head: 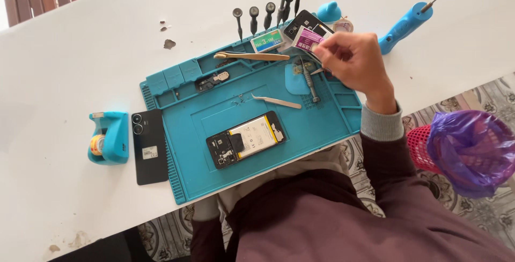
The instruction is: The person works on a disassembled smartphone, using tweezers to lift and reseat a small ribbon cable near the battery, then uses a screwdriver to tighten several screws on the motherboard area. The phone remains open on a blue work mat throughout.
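My right hand [354, 61] reaches over the far right corner of the teal repair mat [322, 128]. Its fingertips pinch the edge of a small pink-labelled packet [307, 39], which lies against a black phone part [301, 21]. An opened phone [245, 139] with its yellow-edged battery showing lies face down near the mat's front edge. Its black back cover [148, 146] rests on the table left of the mat. My left hand is hidden below the table edge; only a sleeve [206, 230] shows.
Metal tweezers [277, 101], a tan spudger [252, 56] and a screwdriver [309, 83] lie on the mat. Several screwdrivers [268, 12] stand behind it. A teal tape dispenser [108, 137] sits left, a blue handled tool [403, 26] right, and a red bin with a purple bag [472, 152] on the floor.
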Demonstrator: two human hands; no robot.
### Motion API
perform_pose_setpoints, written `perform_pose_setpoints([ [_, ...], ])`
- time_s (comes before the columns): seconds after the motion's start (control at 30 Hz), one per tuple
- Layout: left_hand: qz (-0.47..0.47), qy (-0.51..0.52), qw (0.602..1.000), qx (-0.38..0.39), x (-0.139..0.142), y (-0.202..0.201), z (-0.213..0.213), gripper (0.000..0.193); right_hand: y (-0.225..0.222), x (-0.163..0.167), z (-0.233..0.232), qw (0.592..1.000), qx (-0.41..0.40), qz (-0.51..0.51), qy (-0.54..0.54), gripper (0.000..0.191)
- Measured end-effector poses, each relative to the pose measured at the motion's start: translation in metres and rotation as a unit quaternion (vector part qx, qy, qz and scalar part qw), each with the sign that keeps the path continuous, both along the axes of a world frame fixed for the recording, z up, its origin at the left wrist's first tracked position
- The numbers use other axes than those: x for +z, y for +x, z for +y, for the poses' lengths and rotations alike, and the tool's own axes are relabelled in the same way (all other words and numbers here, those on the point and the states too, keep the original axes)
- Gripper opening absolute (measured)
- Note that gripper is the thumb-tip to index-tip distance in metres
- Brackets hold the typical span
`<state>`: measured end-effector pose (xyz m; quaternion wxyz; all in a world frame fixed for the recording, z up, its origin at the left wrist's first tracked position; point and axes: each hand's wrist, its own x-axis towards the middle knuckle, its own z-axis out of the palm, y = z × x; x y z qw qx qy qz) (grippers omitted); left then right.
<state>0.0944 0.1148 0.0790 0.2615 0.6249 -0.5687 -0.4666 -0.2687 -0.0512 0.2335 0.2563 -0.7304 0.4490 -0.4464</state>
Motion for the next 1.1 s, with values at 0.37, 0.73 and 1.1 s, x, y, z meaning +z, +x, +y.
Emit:
perform_pose_setpoints([
  [0.37, -0.037, -0.102, 0.928, -0.356, 0.065, -0.028, 0.067, 0.073, -0.007, -0.026, 0.061, 0.996, -0.001, 0.087, 0.028, 0.014],
  [0.73, -0.017, -0.155, 0.883, -0.443, 0.248, 0.049, 0.017, 0.078, 0.014, -0.015, 0.069, 0.948, -0.045, 0.297, 0.105, 0.033],
  [1.1, -0.280, -0.347, 0.856, -0.263, 0.184, 0.044, -0.119, 0.031, 0.029, -0.001, 0.076, 0.969, -0.075, 0.228, 0.065, 0.019],
])
